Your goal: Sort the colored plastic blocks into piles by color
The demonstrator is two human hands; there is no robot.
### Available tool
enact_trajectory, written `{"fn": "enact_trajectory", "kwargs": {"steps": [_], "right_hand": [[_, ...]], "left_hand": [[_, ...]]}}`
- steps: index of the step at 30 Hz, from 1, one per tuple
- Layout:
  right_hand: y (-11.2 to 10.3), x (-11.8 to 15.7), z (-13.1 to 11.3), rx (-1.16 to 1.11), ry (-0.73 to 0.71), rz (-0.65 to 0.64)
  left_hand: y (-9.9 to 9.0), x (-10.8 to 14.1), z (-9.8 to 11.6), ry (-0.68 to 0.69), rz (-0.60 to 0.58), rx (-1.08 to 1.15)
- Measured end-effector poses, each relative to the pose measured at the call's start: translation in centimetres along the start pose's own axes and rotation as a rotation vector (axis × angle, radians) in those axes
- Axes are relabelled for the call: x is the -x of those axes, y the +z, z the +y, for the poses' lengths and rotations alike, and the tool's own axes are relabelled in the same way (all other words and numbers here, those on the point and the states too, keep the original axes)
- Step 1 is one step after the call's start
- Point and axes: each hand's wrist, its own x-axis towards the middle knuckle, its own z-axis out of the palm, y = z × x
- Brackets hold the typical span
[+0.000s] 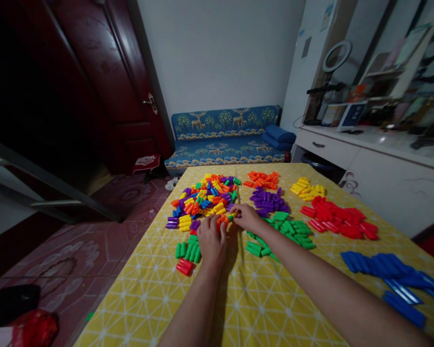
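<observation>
Working beside the multicoloured plastic heap (pixel 207 193), the left hand (pixel 211 238) curls against small orange plastic pieces (pixel 223 220) over the yellow cloth-covered surface (pixel 271 301), right hand (pixel 246 218) alongside; I can't tell whether either grip is closed. The pieces look light, stiff, slick: pinch their sides.

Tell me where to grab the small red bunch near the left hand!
I'd pinch the red bunch by its left and right sides, coming from the near side: it lies flat with bare tablecloth in front, while green pieces crowd its far side. Whether it's joined, I can't tell.
</observation>
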Motion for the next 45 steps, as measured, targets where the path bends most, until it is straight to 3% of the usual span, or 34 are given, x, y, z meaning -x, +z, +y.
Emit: {"fn": "enact_trajectory", "kwargs": {"steps": [5,10,16,19,23,26,31,35,38,40,45], "right_hand": [[1.0,3.0,-1.5,-0.267,0.067,-0.022],[2.5,7.3,-2.6,-0.739,0.230,0.046],[3.1,9.7,-3.7,-0.523,0.238,0.036],[3.4,10.1,-4.1,-0.447,0.178,0.000],[4.4,10.6,-4.1,-0.363,0.087,-0.053],[4.6,11.0,-4.5,-0.271,0.022,-0.050],[3.0,11.7,-5.6,-0.227,-0.167,0.004],[2.3,11.7,-5.8,-0.197,-0.241,0.140],[2.3,11.3,-5.5,-0.255,-0.134,0.371],[2.3,11.0,-5.2,-0.304,-0.077,0.459],[1.3,10.4,-5.0,-0.220,-0.230,0.406]], "left_hand": [[-0.2,0.2,0.0,0.046,0.148,0.190],[-0.4,0.5,0.3,0.136,0.072,0.357],[-0.5,0.6,0.3,0.084,-0.032,0.569],[-0.4,0.5,0.0,0.019,0.038,0.620],[-0.2,0.3,-0.8,-0.172,0.201,0.698],[-0.2,0.3,-1.1,-0.202,0.159,0.743],[-0.3,0.2,-1.4,-0.208,0.147,0.812],[-0.4,0.2,-1.5,-0.135,0.167,0.743],[-0.7,0.4,-1.2,0.004,0.119,0.649],[-1.0,0.5,-0.9,0.095,0.050,0.601],[-1.5,0.7,-0.4,0.215,-0.101,0.552]]}}
